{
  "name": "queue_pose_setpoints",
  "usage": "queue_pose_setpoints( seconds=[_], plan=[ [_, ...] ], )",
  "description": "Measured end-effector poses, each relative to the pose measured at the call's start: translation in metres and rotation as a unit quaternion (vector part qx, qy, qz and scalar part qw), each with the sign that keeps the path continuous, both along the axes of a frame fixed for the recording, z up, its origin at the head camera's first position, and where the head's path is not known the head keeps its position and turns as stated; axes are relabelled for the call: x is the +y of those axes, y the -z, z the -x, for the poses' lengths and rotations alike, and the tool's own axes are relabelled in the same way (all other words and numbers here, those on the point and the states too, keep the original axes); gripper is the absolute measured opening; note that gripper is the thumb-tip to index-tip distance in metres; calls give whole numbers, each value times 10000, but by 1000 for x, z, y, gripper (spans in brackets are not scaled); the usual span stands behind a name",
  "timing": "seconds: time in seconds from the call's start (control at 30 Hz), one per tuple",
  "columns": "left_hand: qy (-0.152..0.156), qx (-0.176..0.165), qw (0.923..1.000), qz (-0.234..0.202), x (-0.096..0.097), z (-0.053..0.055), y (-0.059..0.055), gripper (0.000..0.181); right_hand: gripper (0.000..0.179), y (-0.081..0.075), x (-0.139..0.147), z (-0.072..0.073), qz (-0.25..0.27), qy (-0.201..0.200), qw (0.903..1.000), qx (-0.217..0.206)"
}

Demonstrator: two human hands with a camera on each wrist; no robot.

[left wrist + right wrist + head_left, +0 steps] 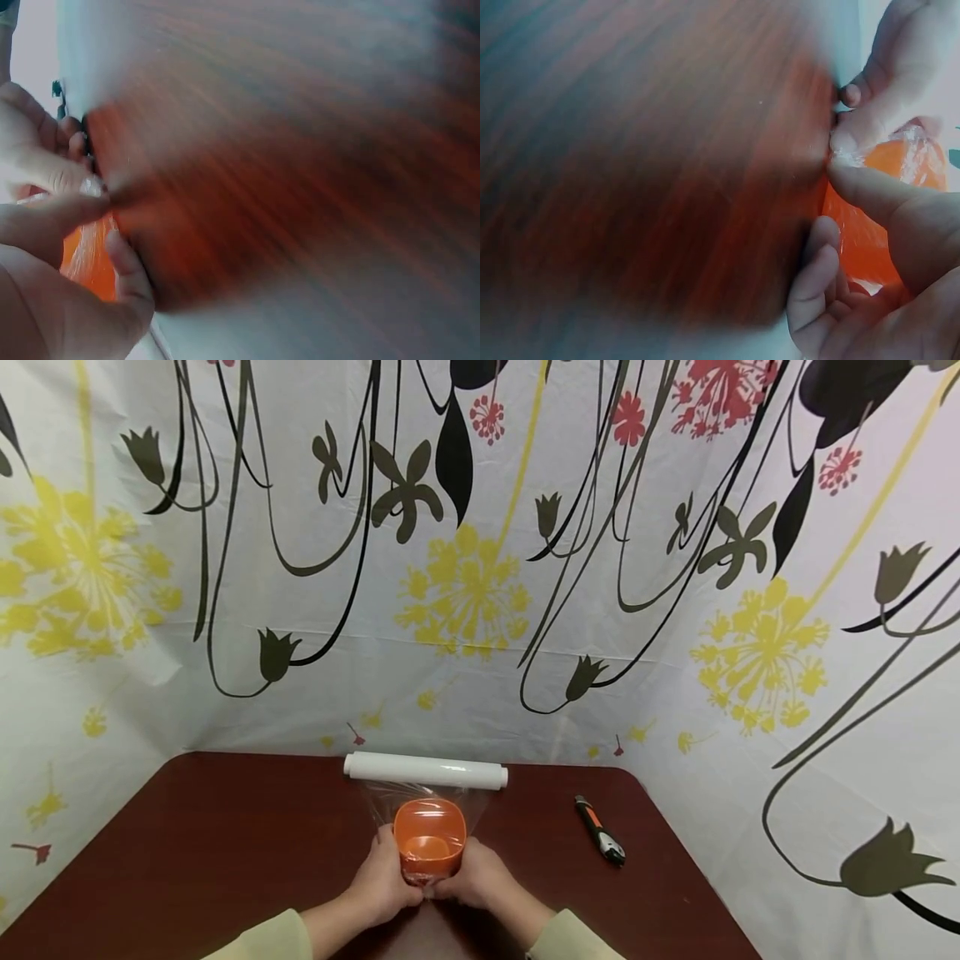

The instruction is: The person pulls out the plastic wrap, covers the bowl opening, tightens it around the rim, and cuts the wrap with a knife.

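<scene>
An orange bowl (430, 860) with rounded corners stands at the front middle, its mouth tilted toward me and clear cling film stretched over it. My left hand (381, 878) grips its left side, and my right hand (480, 872) grips its right side. Both thumbs meet at the near side, right at a bunched bit of film (847, 156). From the bowl the film runs back to a white cling film roll (426, 771). In the left wrist view, the left hand (67, 300) and the film-covered bowl (94, 259) fill the left edge.
The dark red-brown table (262, 827) has a utility knife (600, 832), black with orange and grey parts, lying to the right. Behind the table and along both sides hangs a white curtain (337, 602) printed with flowers.
</scene>
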State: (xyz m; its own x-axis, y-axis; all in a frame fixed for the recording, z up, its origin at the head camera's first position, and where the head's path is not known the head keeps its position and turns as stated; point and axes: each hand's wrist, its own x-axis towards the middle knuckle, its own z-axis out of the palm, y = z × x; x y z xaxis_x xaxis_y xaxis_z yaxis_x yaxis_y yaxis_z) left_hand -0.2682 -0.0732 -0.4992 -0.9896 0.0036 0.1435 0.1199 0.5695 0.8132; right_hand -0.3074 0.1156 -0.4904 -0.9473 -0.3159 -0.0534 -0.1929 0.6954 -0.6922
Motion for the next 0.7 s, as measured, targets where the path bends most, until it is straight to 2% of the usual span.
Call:
queue_pose_setpoints(
  seconds=[0.07, 0.17, 0.23, 0.33, 0.43, 0.57, 0.7],
  plan=[
    [161, -256, 9995, -123, -4, 0, -1, 113, 57, -2, 2, -1, 134, -68, 9996, -219],
    [240, -729, 9969, -191, -11, 1, -3, 114, 40, -6, 8, -4, 240, -111, 9982, -530],
    [188, -1055, 9940, -209, -15, 0, -6, 114, 31, -7, 13, -6, 245, -118, 9973, -681],
    [-2, -1226, 9921, -255, -18, -3, -16, 111, 29, -13, 21, -8, 199, -20, 9966, -803],
    [-204, -1240, 9918, -226, -17, -7, -37, 108, 36, -19, 30, -8, 188, 70, 9965, -806],
    [-421, -964, 9942, 244, -10, -10, -65, 108, 35, -22, 36, -6, 213, 162, 9965, -787],
    [-576, -552, 9943, 714, 2, -4, -77, 104, 32, -23, 39, -6, 177, 286, 9963, -790]
  ],
)
